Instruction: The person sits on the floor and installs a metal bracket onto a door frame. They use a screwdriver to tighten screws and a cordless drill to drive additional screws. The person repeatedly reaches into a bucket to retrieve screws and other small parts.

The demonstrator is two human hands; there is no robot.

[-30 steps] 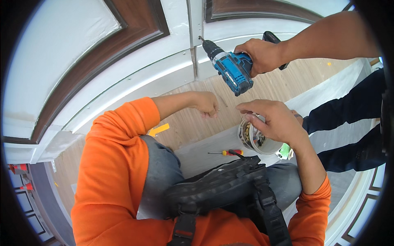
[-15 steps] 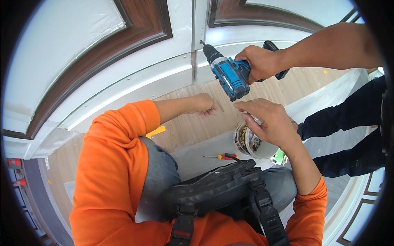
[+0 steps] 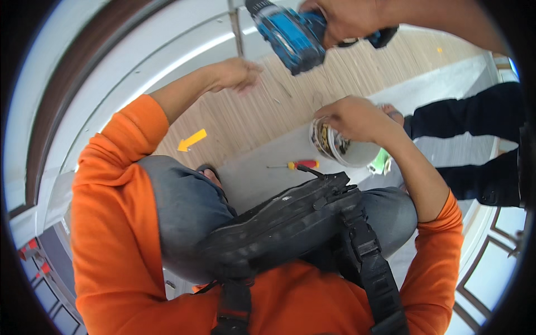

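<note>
My left hand (image 3: 234, 75) is held out over the wooden floor near the panel's lower edge. Its fingers are smeared by motion, so what they hold, if anything, does not show. My right hand (image 3: 360, 118) reaches over a white bucket (image 3: 360, 155) with small loose items inside. Its fingers are stretched out and bent downward at the bucket's far left rim, the tips partly hidden; no object shows in them. Beyond my hands, another person's hand (image 3: 352, 21) grips a blue cordless drill (image 3: 290, 38), whose front end is cut off by the view.
A red-and-yellow screwdriver (image 3: 298, 165) lies on the grey strip left of the bucket. A yellow arrow sticker (image 3: 192, 139) is on the wooden floor (image 3: 262, 120). The other person's dark-trousered legs (image 3: 463, 111) stand at right. A black bag (image 3: 279, 229) sits across my lap.
The view has tilted down, so the drill sits higher in it, its tip no longer seen at the panel. My right hand has lowered to the bucket. My left hand is moving.
</note>
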